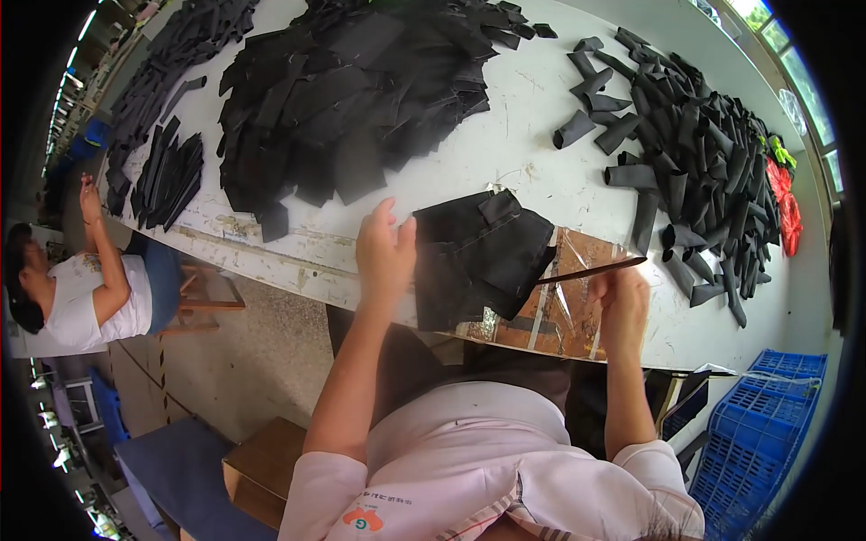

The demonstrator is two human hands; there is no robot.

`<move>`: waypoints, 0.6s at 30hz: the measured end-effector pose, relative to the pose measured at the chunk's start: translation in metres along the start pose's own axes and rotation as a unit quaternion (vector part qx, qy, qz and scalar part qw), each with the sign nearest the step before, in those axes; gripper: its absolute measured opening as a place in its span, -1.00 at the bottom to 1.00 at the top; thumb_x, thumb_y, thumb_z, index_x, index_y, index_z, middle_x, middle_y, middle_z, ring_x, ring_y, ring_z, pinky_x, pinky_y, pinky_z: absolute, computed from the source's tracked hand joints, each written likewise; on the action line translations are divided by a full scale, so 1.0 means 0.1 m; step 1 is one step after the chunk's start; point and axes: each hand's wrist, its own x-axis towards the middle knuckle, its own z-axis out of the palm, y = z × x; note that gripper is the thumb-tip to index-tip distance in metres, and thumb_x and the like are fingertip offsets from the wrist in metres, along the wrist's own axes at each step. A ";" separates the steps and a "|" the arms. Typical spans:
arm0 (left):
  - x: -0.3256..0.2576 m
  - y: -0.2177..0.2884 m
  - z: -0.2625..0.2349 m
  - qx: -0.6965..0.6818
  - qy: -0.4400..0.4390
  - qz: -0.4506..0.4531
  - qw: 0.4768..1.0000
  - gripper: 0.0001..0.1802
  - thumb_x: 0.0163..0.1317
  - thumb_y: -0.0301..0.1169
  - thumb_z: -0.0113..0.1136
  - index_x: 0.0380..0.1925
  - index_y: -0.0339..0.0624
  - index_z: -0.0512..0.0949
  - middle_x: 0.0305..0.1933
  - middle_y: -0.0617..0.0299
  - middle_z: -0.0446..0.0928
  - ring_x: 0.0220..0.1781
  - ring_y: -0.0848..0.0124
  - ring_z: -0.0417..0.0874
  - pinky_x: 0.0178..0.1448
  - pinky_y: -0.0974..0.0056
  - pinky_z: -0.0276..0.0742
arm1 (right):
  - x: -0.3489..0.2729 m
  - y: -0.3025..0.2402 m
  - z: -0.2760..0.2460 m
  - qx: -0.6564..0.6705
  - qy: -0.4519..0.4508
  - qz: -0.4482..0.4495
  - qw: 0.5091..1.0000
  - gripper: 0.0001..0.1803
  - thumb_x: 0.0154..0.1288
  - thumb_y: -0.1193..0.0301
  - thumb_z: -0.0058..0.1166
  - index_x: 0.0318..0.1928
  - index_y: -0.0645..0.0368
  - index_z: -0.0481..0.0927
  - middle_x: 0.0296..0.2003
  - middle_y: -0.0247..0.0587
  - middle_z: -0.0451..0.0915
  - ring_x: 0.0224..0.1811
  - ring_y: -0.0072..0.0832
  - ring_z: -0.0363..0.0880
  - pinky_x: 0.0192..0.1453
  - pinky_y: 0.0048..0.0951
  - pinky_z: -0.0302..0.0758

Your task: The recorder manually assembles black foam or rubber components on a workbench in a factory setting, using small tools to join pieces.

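My left hand (387, 251) is raised at the left edge of a small pile of flat black fabric pieces (492, 248), fingers apart and nothing in them. To the right of that pile, a thin dark stick (591, 270) reaches across a brown board (577, 311) covered with clear tape. Just below the stick's right end is my right hand (622, 302), its fingers curled together. Whether it grips the stick or something small is hidden.
A large heap of black fabric pieces (352, 99) covers the table's far middle. Black fabric tubes (704, 162) are piled at right beside a red plastic bag (783, 207). Narrow strips (169, 176) lie left. A blue crate (762, 433) stands lower right; another person (99, 288) sits left.
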 end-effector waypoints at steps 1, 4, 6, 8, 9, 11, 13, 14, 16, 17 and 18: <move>0.04 0.03 0.05 -0.002 -0.004 0.002 1.000 -0.61 0.01 -0.36 0.13 -0.12 -0.22 0.39 -0.33 0.06 0.45 -0.30 0.18 0.46 -0.22 0.18 0.39 | -0.14 0.18 -0.06 -0.078 -0.029 -0.001 0.996 -0.54 0.31 0.11 -0.26 -0.51 0.25 0.42 -0.68 -0.37 0.33 -0.62 -0.60 0.31 -0.55 -0.59 0.22; 0.14 0.03 0.19 0.101 -0.040 0.042 0.993 -0.72 -0.05 -0.36 0.18 -0.30 -0.19 0.45 -0.34 0.09 0.40 -0.19 0.12 0.40 -0.17 0.16 0.33 | -0.39 0.39 0.08 -0.164 -0.056 -0.015 0.985 -0.60 0.30 0.19 -0.22 -0.52 0.24 0.42 -0.67 -0.28 0.38 -0.62 -0.49 0.36 -0.57 -0.51 0.25; 0.23 0.00 0.22 0.107 -0.062 0.050 0.991 -0.79 -0.06 -0.39 0.18 -0.39 -0.20 0.45 -0.36 0.09 0.40 -0.23 0.12 0.40 -0.20 0.15 0.32 | -0.40 0.47 0.12 -0.341 -0.105 -0.213 0.910 -0.70 0.26 0.28 -0.14 -0.52 0.22 0.42 -0.64 -0.19 0.39 -0.61 -0.33 0.39 -0.54 -0.41 0.29; 0.29 0.00 0.24 0.097 -0.080 0.055 0.991 -0.87 -0.09 -0.48 0.17 -0.58 -0.23 0.40 -0.41 0.09 0.39 -0.28 0.13 0.38 -0.25 0.13 0.30 | -0.38 0.52 0.13 -0.370 -0.110 -0.233 0.893 -0.74 0.23 0.31 -0.12 -0.51 0.21 0.42 -0.62 -0.16 0.39 -0.61 -0.28 0.39 -0.53 -0.36 0.29; 0.30 -0.03 0.24 0.097 -0.081 0.058 0.990 -0.87 -0.09 -0.48 0.17 -0.58 -0.23 0.40 -0.41 0.09 0.39 -0.28 0.13 0.38 -0.25 0.13 0.30 | -0.37 0.54 0.13 -0.397 -0.119 -0.254 0.874 -0.78 0.20 0.34 -0.10 -0.51 0.20 0.43 -0.61 -0.14 0.39 -0.60 -0.22 0.38 -0.52 -0.32 0.30; 0.35 -0.08 0.22 0.064 -0.044 0.111 0.991 -0.90 -0.07 -0.51 0.14 -0.56 -0.23 0.41 -0.47 0.09 0.40 -0.32 0.13 0.40 -0.27 0.13 0.31 | -0.38 0.56 0.14 -0.395 -0.106 -0.253 0.877 -0.78 0.18 0.34 -0.07 -0.52 0.20 0.42 -0.63 -0.18 0.37 -0.60 -0.22 0.38 -0.53 -0.30 0.29; 0.36 -0.05 0.13 0.030 0.028 0.110 0.993 -0.91 -0.06 -0.52 0.12 -0.55 -0.25 0.41 -0.49 0.07 0.41 -0.35 0.10 0.41 -0.29 0.13 0.32 | -0.39 0.56 0.14 -0.401 -0.101 -0.266 0.871 -0.78 0.18 0.35 -0.07 -0.53 0.20 0.43 -0.64 -0.18 0.35 -0.60 -0.23 0.38 -0.53 -0.31 0.28; 0.36 -0.03 0.08 -0.005 0.098 0.106 0.990 -0.92 -0.05 -0.54 0.11 -0.54 -0.26 0.41 -0.50 0.06 0.42 -0.37 0.08 0.42 -0.31 0.14 0.33 | -0.39 0.56 0.14 -0.399 -0.102 -0.268 0.871 -0.78 0.18 0.35 -0.07 -0.53 0.20 0.43 -0.64 -0.18 0.35 -0.60 -0.23 0.38 -0.53 -0.31 0.28; 0.34 -0.02 -0.07 -0.111 0.161 0.084 0.977 -0.92 0.02 -0.54 0.10 -0.49 -0.29 0.41 -0.52 0.13 0.47 -0.52 0.31 0.46 -0.43 0.31 0.35 | -0.41 0.56 0.14 -0.401 -0.099 -0.272 0.869 -0.79 0.18 0.36 -0.06 -0.54 0.19 0.43 -0.65 -0.18 0.34 -0.61 -0.23 0.37 -0.54 -0.30 0.28; 0.31 0.06 -0.17 -0.192 0.168 0.046 0.966 -0.92 0.04 -0.53 0.10 -0.47 -0.29 0.42 -0.53 0.17 0.48 -0.55 0.42 0.46 -0.46 0.38 0.34 | -0.41 0.57 0.13 -0.399 -0.101 -0.273 0.869 -0.79 0.18 0.36 -0.06 -0.54 0.19 0.43 -0.65 -0.18 0.34 -0.61 -0.23 0.37 -0.54 -0.30 0.28; 0.26 0.11 -0.28 -0.262 0.150 -0.001 0.953 -0.92 0.06 -0.53 0.09 -0.44 -0.29 0.41 -0.53 0.25 0.48 -0.56 0.60 0.40 -0.49 0.49 0.29 | -0.41 0.58 0.12 -0.401 -0.098 -0.280 0.867 -0.79 0.17 0.36 -0.06 -0.54 0.20 0.43 -0.65 -0.18 0.34 -0.61 -0.23 0.38 -0.54 -0.31 0.28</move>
